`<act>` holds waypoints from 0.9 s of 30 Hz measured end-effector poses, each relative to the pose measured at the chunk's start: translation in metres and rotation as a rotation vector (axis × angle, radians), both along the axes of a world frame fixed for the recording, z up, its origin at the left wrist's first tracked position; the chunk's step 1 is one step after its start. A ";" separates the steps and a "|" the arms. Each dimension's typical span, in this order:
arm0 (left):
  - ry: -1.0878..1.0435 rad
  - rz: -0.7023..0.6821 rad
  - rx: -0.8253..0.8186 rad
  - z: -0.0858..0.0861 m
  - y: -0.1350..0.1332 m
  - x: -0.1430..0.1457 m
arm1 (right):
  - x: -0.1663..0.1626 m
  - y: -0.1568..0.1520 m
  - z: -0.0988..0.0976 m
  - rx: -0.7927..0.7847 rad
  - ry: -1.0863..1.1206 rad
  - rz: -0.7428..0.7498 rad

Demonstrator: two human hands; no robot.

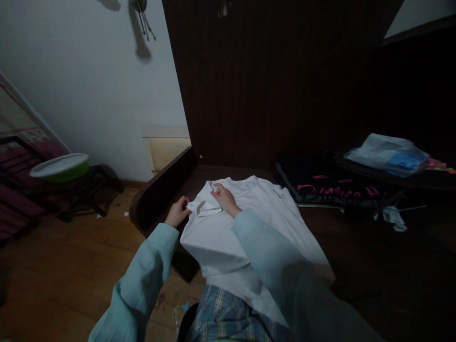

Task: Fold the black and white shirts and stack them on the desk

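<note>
White garment [249, 223] lies spread on the dark wooden surface [356, 247], just below frame centre, with its near edge hanging off toward the plaid cloth [228, 316] at 6 o'clock. Small folded flap [204, 207] sits at the garment's 10 o'clock corner. Left hand [177, 212] is at the flap's 9 o'clock side, fingers curled in and pinched on the fabric edge there. Right hand [224, 198] is at the flap's 3 o'clock side, palm down on the cloth, fingers extended and mostly together, tips touching the top of the flap, not gripping. The hands are close, with only the flap between them. Both sleeves are light blue. Black fabric with pink lettering [331, 190] lies at 3 o'clock of the garment, just beside it. Clear plastic bag [388, 154] is further out at 2 o'clock on a dark ledge. Green basin [60, 167] with a pale lid sits on a low stand at 9 o'clock, well apart, over the wooden floor [71, 256]. Lighting is dim, so fabric detail is hard to read.
</note>
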State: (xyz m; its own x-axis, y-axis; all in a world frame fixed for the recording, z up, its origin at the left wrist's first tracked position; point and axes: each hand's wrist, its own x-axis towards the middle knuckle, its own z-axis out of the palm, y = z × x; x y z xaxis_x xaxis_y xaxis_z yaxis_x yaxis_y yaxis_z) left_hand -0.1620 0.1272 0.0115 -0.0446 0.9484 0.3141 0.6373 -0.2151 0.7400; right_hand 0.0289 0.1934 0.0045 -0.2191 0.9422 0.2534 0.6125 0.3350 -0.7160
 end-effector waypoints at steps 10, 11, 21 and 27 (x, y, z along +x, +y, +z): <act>0.242 -0.018 0.186 0.003 -0.002 0.001 | 0.003 -0.001 0.002 0.038 0.231 0.142; 0.267 -0.031 0.206 0.003 -0.003 0.002 | 0.004 0.000 0.003 0.015 0.261 0.123; 0.301 -0.282 0.139 0.011 -0.013 0.012 | 0.006 0.001 0.002 -0.043 0.225 0.131; -0.016 -0.364 0.018 0.011 -0.010 0.007 | 0.007 -0.003 0.008 -0.102 0.172 0.116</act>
